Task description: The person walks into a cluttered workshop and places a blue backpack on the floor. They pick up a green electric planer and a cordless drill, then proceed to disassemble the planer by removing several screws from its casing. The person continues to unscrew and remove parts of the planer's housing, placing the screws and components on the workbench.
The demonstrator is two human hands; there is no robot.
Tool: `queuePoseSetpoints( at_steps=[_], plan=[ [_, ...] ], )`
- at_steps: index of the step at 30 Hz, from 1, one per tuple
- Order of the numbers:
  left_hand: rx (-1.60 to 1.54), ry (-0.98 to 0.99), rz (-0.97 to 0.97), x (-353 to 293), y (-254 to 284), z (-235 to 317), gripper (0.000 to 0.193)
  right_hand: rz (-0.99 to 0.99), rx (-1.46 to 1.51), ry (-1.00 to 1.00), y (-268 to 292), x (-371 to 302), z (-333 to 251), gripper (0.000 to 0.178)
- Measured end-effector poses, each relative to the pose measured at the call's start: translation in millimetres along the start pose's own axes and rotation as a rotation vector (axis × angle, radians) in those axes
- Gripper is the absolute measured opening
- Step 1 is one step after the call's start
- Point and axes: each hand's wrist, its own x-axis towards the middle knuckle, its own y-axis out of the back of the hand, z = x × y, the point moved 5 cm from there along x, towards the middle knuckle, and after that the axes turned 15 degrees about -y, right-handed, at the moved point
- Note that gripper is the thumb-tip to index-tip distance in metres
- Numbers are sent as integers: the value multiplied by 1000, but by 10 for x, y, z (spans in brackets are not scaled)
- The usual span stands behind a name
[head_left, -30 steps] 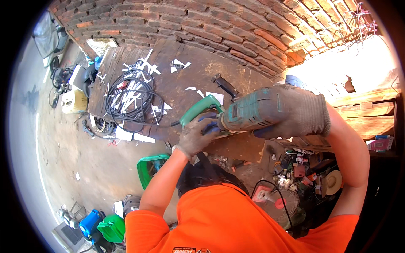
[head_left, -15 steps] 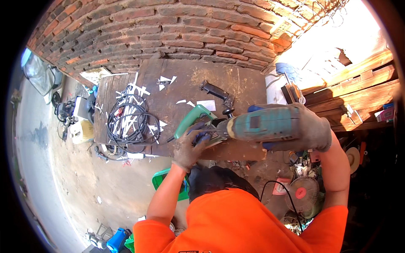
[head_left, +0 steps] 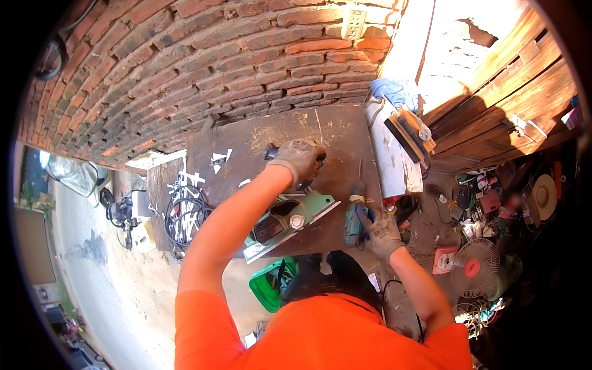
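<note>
Since half a second ago, the teal power tool [head_left: 354, 226] has gone from being held level above the green planer [head_left: 290, 217] to lying near the right edge of the tabletop [head_left: 345, 132], and the left hand [head_left: 300, 161] has left the planer for the black handle [head_left: 270, 152].

The left hand's fingers are curled around that handle, its dark ends showing on either side. The right hand [head_left: 382, 235] has blue fingertips against the power tool's right side; I cannot tell whether they grip it. The tool is worn, with a pale collar and a slim shaft pointing toward the brick wall [head_left: 234, 68].

The planer sits between the hands, partly behind the left forearm, showing a dark vented panel, a round silvery cap and a long pale base plate set slantwise. Its lower-left end comes down to the front edge.

Scratched bare wood stretches from the left hand to the wall, and more lies between planer and power tool. Right of the tool, only a narrow strip remains before the white slab [head_left: 390, 151]. Leftward, coiled black cable [head_left: 185, 213] and white scraps [head_left: 194, 177] crowd the surface.
</note>
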Motion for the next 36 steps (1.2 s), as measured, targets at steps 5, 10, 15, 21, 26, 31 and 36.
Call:
queuePoseSetpoints(
  at_steps=[5,10,15,21,26,31,36],
  plan=[
    [98,-66,-237,808,-666,-198,29,-33,60,-2,-17,71,-55,97],
    [82,-80,-192,780,-759,-376,42,-31,145,8,-37,94,-20,99],
    [-223,125,3,-29,-91,-246,56,-54,171,-15,-59,91,51,97],
    [-347,513,-232,-1411,135,81,48,-60,121,1,-39,86,-11,92],
    [-15,343,-228,-1273,-41,292,36,-65,98,-3,-63,117,-19,95],
    [225,308,-231,-1170,319,259,27,27,181,8,-112,115,14,98],
    [162,314,-65,-345,497,-168,33,-15,108,-21,-119,127,-12,101]
  ],
)
